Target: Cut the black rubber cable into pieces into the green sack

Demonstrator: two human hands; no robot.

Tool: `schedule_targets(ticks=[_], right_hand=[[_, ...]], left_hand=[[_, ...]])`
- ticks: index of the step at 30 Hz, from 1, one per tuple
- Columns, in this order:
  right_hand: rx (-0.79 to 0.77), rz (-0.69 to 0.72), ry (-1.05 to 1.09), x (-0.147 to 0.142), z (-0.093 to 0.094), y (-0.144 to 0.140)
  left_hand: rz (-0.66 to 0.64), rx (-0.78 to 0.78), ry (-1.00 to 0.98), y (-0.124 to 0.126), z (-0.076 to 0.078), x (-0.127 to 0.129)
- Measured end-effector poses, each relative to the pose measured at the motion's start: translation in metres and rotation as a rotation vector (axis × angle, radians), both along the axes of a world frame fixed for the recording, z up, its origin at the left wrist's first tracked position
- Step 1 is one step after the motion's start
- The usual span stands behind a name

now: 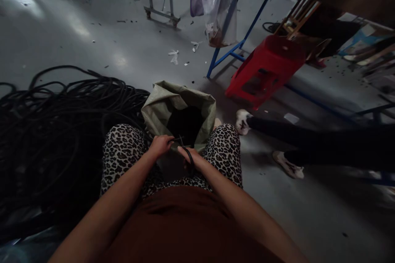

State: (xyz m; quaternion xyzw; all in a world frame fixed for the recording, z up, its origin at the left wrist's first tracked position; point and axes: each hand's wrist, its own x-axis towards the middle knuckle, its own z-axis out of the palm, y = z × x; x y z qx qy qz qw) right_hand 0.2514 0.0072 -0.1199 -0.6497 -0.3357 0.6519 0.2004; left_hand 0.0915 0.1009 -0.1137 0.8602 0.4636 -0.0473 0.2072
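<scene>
My right hand (194,157) is closed around a pair of scissors with dark handles (189,157); the blades point up and away from me. Beside it, my left hand (161,145) pinches a thin black strip (175,139) close to the blades. Whether the blades touch the strip is too dark to tell. Both hands are over the near rim of an open pale green sack (150,109) that stands between my knees. Dark contents (187,121) show inside the sack, their kind unclear.
A large heap of black cords or tubing (70,102) lies left of the sack. At the right are a tipped red plastic stool (262,74), a blue-legged table (226,51) and another person's leg and shoes (288,164). A wheeled metal frame (160,10) stands farther back.
</scene>
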Motion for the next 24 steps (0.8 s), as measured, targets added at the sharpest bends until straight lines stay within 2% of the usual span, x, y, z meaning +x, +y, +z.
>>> schedule_targets(ticks=[10, 24], right_hand=[[-0.014, -0.016, -0.011, 0.001, 0.013, 0.0], [-0.068, -0.036, -0.025, 0.0, 0.01, 0.002]], left_hand=[[-0.009, 0.046, 0.008, -0.002, 0.0, -0.002], [-0.038, 0.032, 0.008, -0.003, 0.003, -0.001]])
